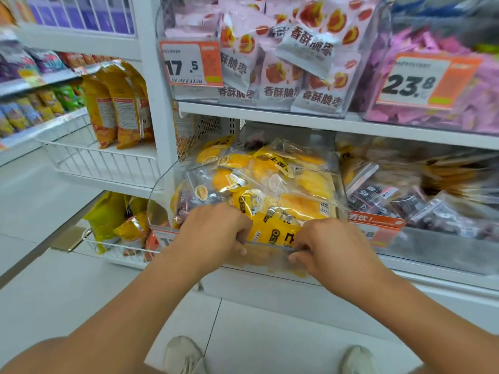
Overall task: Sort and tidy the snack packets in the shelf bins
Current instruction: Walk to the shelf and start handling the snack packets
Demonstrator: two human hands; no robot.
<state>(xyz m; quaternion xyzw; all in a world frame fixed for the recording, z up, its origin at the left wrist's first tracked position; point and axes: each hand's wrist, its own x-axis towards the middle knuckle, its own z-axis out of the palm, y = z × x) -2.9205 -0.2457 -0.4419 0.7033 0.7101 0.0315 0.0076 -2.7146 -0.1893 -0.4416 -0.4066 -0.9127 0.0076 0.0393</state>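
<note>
A clear plastic bin (162,184) on the lower shelf holds several yellow snack packets (272,174) with clear windows, piled loosely. My left hand (216,228) and my right hand (326,244) both grip the bin's front rim, fingers curled over its top edge. A yellow packet (275,230) with black print stands against the front wall between the two hands. The lower front of the bin is partly hidden by my hands.
To the right, another clear bin (432,238) holds dark purple packets. The shelf above carries pink-and-white packets (283,76) and pink sweets (445,112) behind price tags. White wire baskets (102,160) with yellow bags stand left. My shoes (183,354) rest on white floor tiles.
</note>
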